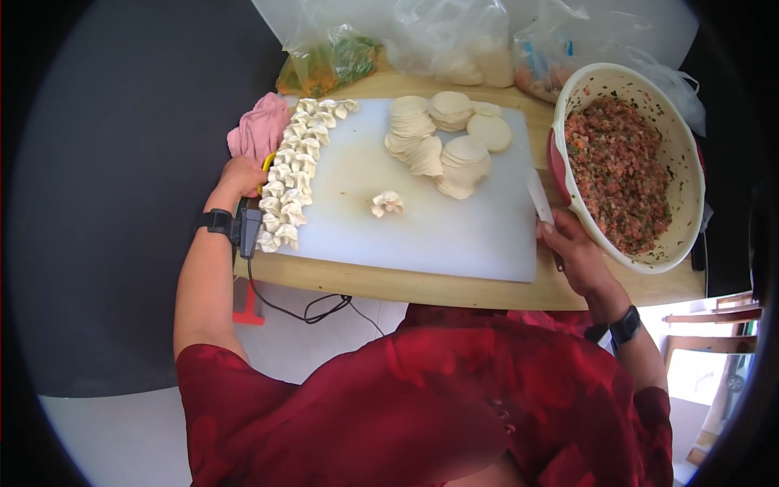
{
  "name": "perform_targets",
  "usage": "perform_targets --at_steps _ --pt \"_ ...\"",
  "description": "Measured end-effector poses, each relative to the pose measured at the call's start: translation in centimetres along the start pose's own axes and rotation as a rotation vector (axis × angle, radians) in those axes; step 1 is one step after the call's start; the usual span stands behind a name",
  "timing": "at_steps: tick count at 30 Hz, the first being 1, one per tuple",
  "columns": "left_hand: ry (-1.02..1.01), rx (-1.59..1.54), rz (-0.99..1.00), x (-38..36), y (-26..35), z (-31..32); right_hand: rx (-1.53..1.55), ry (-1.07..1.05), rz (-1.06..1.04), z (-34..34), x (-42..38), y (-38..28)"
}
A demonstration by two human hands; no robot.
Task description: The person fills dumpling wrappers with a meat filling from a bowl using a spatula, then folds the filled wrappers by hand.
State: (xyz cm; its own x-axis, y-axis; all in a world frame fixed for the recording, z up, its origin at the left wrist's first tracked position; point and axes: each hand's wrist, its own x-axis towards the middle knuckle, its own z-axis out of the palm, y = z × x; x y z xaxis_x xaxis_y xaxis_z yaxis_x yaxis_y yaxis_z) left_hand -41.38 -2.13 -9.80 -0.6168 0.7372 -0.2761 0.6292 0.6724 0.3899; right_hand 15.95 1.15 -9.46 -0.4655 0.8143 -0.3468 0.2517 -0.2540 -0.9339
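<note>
My left hand (242, 176) is closed at the lower end of a bunched pink cloth (260, 128), beside a yellow curved handle (266, 165). What its fingers hold, if anything, is hidden. In my right hand (572, 247) is a narrow flat spatula (538, 197), its pale blade pointing away from me over the board's right edge. A single folded dumpling (388, 204) sits on the white cutting board (349, 235). Filled dumplings (294, 166) stand in rows along the board's left side. Overlapping stacks of round wrappers (412, 134) lie at its far right.
A large cream bowl (684, 174) of minced filling (617, 174) stands right of the board. Plastic bags (446, 36) line the back of the wooden table (389, 282), one with greens (353, 55). A black cable (324, 307) hangs from my left wrist below the table edge.
</note>
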Motion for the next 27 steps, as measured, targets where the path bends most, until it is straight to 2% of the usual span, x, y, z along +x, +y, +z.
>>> perform_targets --at_steps 2,4,7,10,11,12,14,16,18,19,21,24,27 --pt "0.102 0.066 -0.032 0.6 -0.5 0.8 -0.023 -0.022 0.008 0.4 1.4 -0.1" --pt "0.088 0.030 -0.039 1.5 -1.6 1.5 -0.054 -0.043 0.006 0.5 2.6 0.4" --pt "0.140 -0.184 0.016 2.1 -3.2 1.8 -0.068 -0.086 -0.040 0.6 3.8 1.5" --pt "0.123 -0.170 -0.007 1.3 -3.0 1.0 -0.011 -0.065 -0.023 1.0 3.7 1.3" --pt "0.215 -0.091 0.049 0.3 -2.5 0.6 0.018 -0.052 -0.062 1.6 3.2 0.8" --pt "0.358 0.076 0.247 1.7 -4.3 0.4 0.046 -0.040 -0.102 1.7 2.8 0.5" --pt "0.491 -0.073 0.493 -2.3 -1.6 -0.2 -0.031 -0.094 -0.112 0.8 2.2 0.4" --pt "0.281 -0.372 0.546 -9.2 3.9 0.1 -0.118 -0.153 -0.120 0.6 1.1 0.1" --pt "0.035 -0.462 0.696 -12.2 6.0 2.7 -0.225 -0.232 -0.125 0.5 -0.3 -0.9" --pt "0.014 -0.401 0.713 -14.0 7.3 4.2 -0.225 -0.221 -0.121 0.5 -1.1 -1.8" --pt "-0.016 -0.339 0.738 -15.9 9.8 6.1 -0.191 -0.313 0.032 0.3 -2.9 -4.0" --pt "0.050 -0.299 0.780 -15.8 10.8 8.7 -0.326 -0.280 0.044 -0.3 -5.8 -7.0" --pt "0.124 -0.155 0.911 -14.7 10.8 10.5 -0.252 -0.181 -0.030 -1.5 -8.0 -7.6"
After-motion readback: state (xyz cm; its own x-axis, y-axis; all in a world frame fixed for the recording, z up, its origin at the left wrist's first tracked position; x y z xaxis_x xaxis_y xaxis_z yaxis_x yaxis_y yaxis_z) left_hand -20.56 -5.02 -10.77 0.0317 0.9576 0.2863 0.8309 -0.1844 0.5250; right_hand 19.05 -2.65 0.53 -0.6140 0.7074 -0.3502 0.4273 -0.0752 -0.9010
